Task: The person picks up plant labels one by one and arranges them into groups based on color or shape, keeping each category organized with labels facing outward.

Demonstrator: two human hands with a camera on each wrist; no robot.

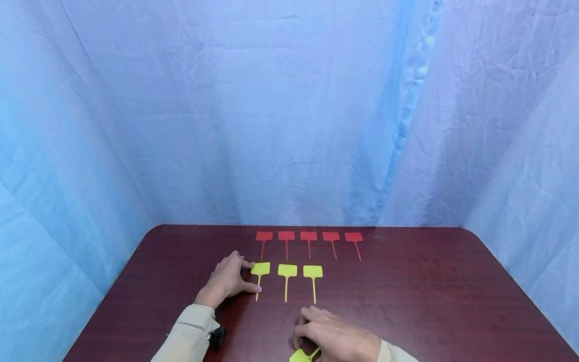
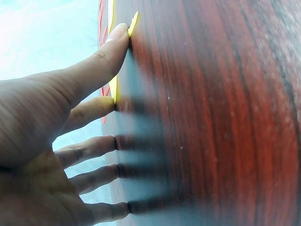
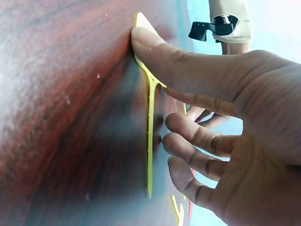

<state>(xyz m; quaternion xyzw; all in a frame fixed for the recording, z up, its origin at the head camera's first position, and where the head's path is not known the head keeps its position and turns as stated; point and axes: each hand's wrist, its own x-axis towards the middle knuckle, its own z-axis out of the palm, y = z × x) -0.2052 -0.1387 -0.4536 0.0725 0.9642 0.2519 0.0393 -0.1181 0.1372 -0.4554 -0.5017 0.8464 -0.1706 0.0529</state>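
Note:
Three yellow T-shaped plant labels lie in a row on the table, stems toward me: a left one [image 1: 261, 268], a middle one [image 1: 287, 270] and a right one [image 1: 313, 271]. My left hand [image 1: 229, 275] is at the left label, its index fingertip at the head and its thumb [image 2: 120, 35] at the stem, the fingers rather straight and spread. Near the front edge, my right hand [image 1: 336, 334] pinches another yellow plant label [image 3: 151, 108] by its head, low over the table. The thumb covers part of that head; the other fingers are bent.
Several red plant labels [image 1: 308, 236] form a row behind the yellow ones, near the far edge of the dark wood table [image 1: 429, 291]. Light blue curtains [image 1: 289, 115] hang behind and on both sides. A black strap device [image 1: 216, 336] sits on the left wrist.

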